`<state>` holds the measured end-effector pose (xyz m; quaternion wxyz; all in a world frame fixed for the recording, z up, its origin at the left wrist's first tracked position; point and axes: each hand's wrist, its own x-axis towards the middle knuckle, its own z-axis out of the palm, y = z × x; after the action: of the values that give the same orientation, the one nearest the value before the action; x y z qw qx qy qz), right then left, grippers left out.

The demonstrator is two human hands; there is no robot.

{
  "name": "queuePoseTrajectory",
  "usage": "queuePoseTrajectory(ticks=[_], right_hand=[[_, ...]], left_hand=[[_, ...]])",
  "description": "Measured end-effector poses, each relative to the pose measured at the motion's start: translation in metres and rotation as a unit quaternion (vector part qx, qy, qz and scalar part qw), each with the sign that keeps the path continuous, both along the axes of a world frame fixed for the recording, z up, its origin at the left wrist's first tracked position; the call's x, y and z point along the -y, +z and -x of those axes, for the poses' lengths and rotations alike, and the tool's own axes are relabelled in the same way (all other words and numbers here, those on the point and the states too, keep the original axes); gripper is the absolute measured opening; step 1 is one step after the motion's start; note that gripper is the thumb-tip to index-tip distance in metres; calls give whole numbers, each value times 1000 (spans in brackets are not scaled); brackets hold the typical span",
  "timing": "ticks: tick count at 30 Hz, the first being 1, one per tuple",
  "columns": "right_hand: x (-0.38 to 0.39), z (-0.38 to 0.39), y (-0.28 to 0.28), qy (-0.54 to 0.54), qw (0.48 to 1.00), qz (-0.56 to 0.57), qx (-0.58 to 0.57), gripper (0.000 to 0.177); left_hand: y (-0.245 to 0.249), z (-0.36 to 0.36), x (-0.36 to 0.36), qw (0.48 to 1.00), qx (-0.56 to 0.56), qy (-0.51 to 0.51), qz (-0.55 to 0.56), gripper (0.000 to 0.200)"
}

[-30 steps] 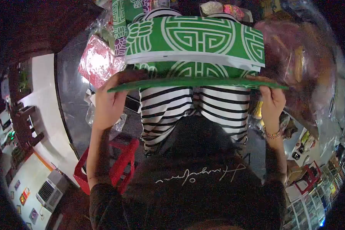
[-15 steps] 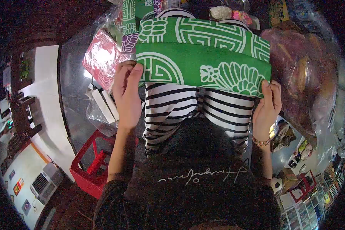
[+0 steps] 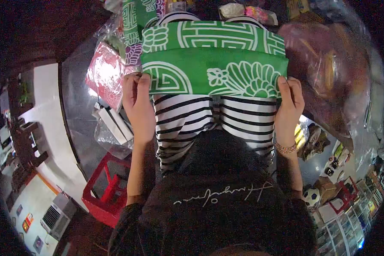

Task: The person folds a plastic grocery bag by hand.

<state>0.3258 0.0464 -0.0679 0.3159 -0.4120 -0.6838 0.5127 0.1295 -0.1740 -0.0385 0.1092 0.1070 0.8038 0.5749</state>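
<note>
A green fabric [image 3: 200, 64] with white flower and key-fret patterns stretches across my lap, its near part folded over in a band. My left hand [image 3: 137, 104] pinches the fabric's near left corner between thumb and fingers. At the near right corner, my right hand [image 3: 289, 100] grips it the same way, a bracelet on the wrist. Beneath the fabric are my black-and-white striped trousers [image 3: 183, 113]. Another green patterned piece with purple flowers [image 3: 132, 32] lies just beyond my left hand.
Left of me are a pink patterned packet in shiny plastic [image 3: 104, 74], white boxes [image 3: 115, 123] and a red stool [image 3: 106, 187]. On the right lies a large clear plastic bag with reddish contents [image 3: 324, 72]. A football [image 3: 311, 196] sits farther behind on the right.
The fabric's near edge has levelled, its right end rising a little. Both hands still hold the corners. The whole view has shifted slightly.
</note>
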Motion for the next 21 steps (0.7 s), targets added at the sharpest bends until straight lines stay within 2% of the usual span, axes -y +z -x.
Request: queuePoseTrajectory(ticks=[3, 4, 11, 14, 17, 21], right_hand=[[1, 0, -2, -2, 1000, 2, -9, 17], [1, 0, -3, -2, 1000, -3, -8, 17], [-1, -4, -9, 13, 999, -32, 4, 19], [2, -4, -8, 6, 1000, 18, -20, 18], [7, -3, -7, -4, 1000, -8, -16, 17], [10, -3, -5, 4, 1000, -25, -9, 15]], left_hand=[[-6, 0, 1, 999, 19, 4, -40, 13], [-6, -1, 2, 996, 58, 19, -60, 13], [-1, -2, 1, 995, 82, 23, -50, 12], [-3, 0, 0, 1000, 21, 15, 2, 12], [-10, 4, 3, 1000, 12, 10, -12, 13], [-9, 5, 0, 997, -74, -14, 6, 16]])
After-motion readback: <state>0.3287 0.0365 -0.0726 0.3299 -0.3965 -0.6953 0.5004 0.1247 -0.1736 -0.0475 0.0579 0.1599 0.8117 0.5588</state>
